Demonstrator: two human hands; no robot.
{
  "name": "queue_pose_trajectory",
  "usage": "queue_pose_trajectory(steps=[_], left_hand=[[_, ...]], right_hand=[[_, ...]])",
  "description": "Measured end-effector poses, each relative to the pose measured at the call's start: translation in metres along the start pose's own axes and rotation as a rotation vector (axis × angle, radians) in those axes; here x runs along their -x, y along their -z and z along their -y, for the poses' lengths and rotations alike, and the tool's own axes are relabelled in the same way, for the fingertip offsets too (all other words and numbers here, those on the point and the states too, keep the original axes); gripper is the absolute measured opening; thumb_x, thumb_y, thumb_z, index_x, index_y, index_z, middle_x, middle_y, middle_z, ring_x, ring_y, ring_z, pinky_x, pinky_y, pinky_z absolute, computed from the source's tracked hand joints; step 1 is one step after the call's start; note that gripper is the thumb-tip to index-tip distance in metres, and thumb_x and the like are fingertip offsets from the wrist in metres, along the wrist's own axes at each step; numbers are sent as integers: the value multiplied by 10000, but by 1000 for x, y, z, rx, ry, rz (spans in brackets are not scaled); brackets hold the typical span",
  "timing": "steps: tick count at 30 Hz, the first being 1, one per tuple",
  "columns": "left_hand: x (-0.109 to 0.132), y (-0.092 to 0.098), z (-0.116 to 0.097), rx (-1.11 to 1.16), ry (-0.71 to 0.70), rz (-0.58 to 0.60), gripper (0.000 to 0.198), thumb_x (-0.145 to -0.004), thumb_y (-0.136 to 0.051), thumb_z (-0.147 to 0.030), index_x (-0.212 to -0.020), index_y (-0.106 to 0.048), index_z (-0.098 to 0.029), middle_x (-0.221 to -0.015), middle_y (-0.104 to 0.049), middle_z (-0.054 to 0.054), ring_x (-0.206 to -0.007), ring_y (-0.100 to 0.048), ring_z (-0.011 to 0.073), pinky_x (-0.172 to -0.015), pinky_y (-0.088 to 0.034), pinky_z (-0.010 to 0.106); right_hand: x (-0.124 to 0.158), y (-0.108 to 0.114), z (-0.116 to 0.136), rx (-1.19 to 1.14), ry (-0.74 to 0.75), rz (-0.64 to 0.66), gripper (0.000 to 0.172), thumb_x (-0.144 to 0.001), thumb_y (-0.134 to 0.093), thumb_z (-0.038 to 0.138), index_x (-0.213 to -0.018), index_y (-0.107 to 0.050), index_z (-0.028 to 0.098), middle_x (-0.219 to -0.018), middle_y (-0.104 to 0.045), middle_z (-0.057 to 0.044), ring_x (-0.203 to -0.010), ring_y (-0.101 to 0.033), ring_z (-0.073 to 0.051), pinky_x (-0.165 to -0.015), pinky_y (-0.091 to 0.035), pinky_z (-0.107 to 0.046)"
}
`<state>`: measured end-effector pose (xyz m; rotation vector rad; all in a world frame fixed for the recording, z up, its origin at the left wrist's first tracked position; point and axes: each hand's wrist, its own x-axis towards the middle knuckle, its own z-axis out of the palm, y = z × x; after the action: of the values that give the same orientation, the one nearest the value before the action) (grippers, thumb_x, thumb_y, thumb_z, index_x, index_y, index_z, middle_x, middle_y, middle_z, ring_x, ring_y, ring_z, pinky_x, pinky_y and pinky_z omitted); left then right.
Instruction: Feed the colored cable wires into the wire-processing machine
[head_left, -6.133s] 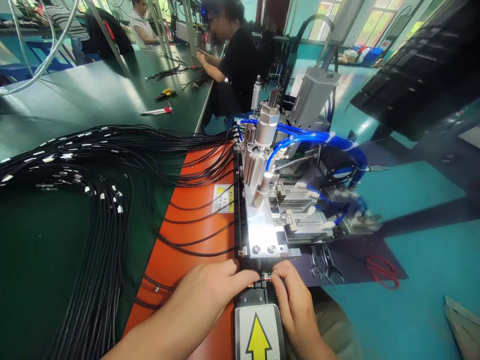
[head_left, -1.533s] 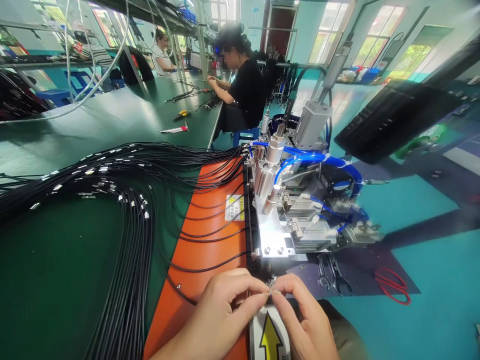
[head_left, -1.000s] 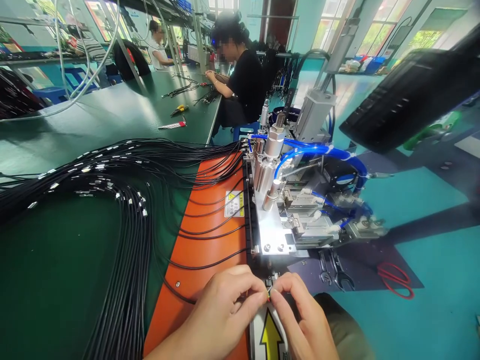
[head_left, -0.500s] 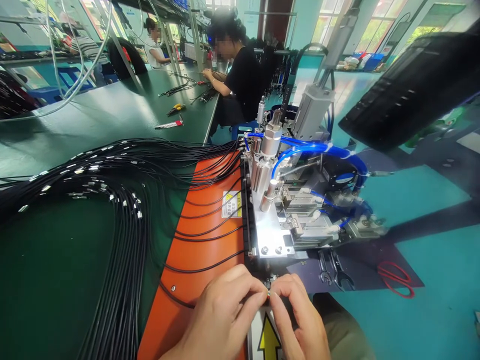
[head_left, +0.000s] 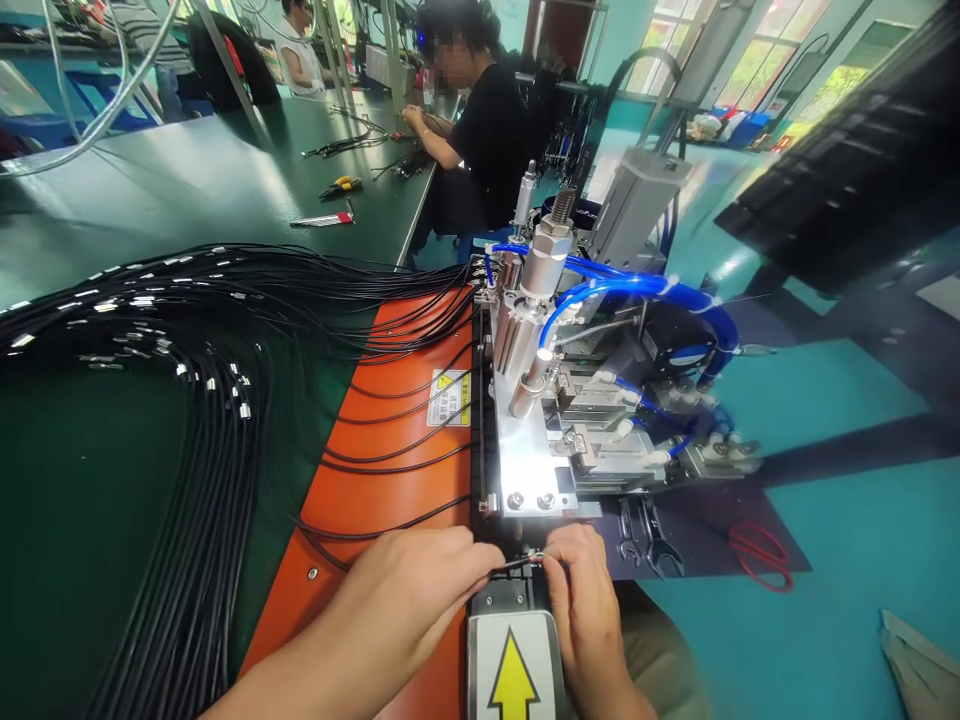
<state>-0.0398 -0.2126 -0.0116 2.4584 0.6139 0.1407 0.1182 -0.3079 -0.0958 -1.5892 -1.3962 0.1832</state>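
Between my hands runs the end of a black cable [head_left: 516, 565], just in front of the machine's metal plate [head_left: 532, 450]. My left hand [head_left: 431, 575] pinches the cable's black jacket. At the thin wire end of the same cable, the fingers of my right hand [head_left: 581, 580] are closed; a little red and silver shows there. A black fixture block [head_left: 504, 595] sits right below the cable. Nearer to me is a white cover with a yellow arrow [head_left: 513, 665]. Other black cables [head_left: 405, 460] cross the orange panel [head_left: 420, 390] into the machine's side.
A large bundle of black cables with silver ends [head_left: 202, 500] lies on the green table [head_left: 45, 500]. Pliers [head_left: 341, 187] are farther back. Right of the machine are wrenches [head_left: 652, 540] and red scissors [head_left: 761, 555]. A co-worker [head_left: 480, 140] sits at the table's far side.
My left hand has moved away from my right along the cable, so a stretch of cable now shows between them. Both hands are slightly higher, over the fixture. The view has shifted.
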Motion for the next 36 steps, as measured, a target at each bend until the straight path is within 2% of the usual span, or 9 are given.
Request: queue_pose_trajectory(steps=[3, 7, 11, 16, 21, 25, 30, 36], left_hand=[[-1, -1, 1, -106, -84, 45, 317, -854, -345, -93, -1068, -536, -229, -760, -597, 10, -667, -555, 165, -558, -346, 222], [-3, -5, 4, -211, -126, 66, 335, -833, -366, -89, -1105, -487, -242, -748, -586, -3, -654, -548, 167, -519, -307, 239], [-3, -7, 5, -269, -161, 9, 343, -839, -338, -80, -1111, -471, -244, -711, -569, -16, -618, -532, 148, -502, -301, 237], [-4, -10, 1, -499, -190, -82, 453, -833, -295, -10, -1172, -435, -274, -653, -546, -36, -521, -510, 138, -428, -280, 235], [-9, -10, -3, -645, -195, 15, 541, -769, -390, -3, -1219, -424, -300, -622, -546, -38, -452, -508, 154, -373, -242, 236], [-13, -5, -7, -626, -178, 61, 564, -753, -442, 0, -1232, -427, -297, -623, -561, -37, -462, -531, 158, -371, -236, 231], [-18, 6, -10, -590, -177, 102, 523, -773, -486, -39, -1207, -459, -329, -651, -584, -42, -499, -557, 153, -379, -237, 226], [-25, 19, -17, -602, -155, 206, 479, -792, -536, -101, -1191, -464, -354, -689, -594, -35, -517, -561, 156, -398, -260, 215]], right_hand=[[0, 1, 0, -18, 21, 3, 186, -872, -339, 61, -814, -436, 208, -760, -466, -18, -726, -434, -169, -673, -352, -345], [0, 1, -1, -35, 46, -16, 202, -854, -345, 28, -829, -443, 203, -767, -464, -20, -733, -441, -162, -671, -362, -339], [0, 1, 0, -42, 42, -35, 188, -851, -360, 47, -816, -463, 201, -758, -489, -20, -727, -466, -162, -654, -369, -320], [-1, 4, 2, -57, -38, 26, 177, -884, -337, 107, -781, -442, 206, -729, -485, -10, -688, -472, -155, -650, -391, -306], [-4, 12, 7, -36, -215, 197, 157, -905, -332, 168, -784, -421, 214, -715, -490, 2, -671, -503, -142, -611, -423, -251], [-11, 16, 14, -42, -288, 231, 193, -910, -319, 199, -737, -402, 217, -663, -474, 18, -609, -492, -130, -560, -421, -225], [-12, 14, 9, -110, -243, 224, 225, -907, -315, 183, -694, -380, 219, -610, -439, 38, -545, -454, -113, -498, -381, -205], [-7, 7, -7, -155, -148, 182, 150, -840, -368, 226, -716, -449, 204, -667, -472, -6, -628, -461, -155, -609, -384, -286]])
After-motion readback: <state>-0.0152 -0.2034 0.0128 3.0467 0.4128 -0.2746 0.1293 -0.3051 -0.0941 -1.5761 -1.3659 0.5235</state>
